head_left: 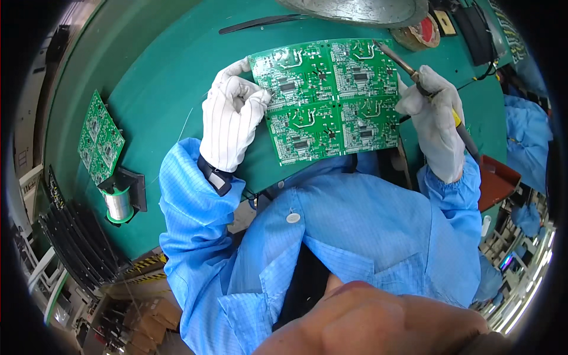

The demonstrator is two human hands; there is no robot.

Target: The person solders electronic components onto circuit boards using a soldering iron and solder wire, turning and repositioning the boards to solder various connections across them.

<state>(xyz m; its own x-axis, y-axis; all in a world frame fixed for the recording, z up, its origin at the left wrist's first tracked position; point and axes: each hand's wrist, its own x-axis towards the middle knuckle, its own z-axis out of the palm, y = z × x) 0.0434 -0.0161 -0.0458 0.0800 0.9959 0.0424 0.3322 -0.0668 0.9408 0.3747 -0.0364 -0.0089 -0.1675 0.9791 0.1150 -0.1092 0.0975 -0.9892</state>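
Note:
A green circuit board panel [337,100], divided into several like sections with chips and solder traces, is held up in front of me above the bench. My left hand [234,115], in a white striped glove, grips its left edge between thumb and fingers. In my gloved right hand [435,112] is a soldering iron [414,75] with a yellow and dark handle. Its tip points at the panel's upper right corner; whether it touches cannot be made out. The right thumb and fingers are close to the panel's right edge. A black strap circles my left wrist.
Another circuit board panel [100,139] stands at the left, beside a solder wire spool [118,206]. Black slotted racks [80,236] are at the lower left. A round metal plate [361,9], a tin with red inside [419,32] and a black strip [260,23] lie at the back. A reddish-brown tray [497,180] is at right.

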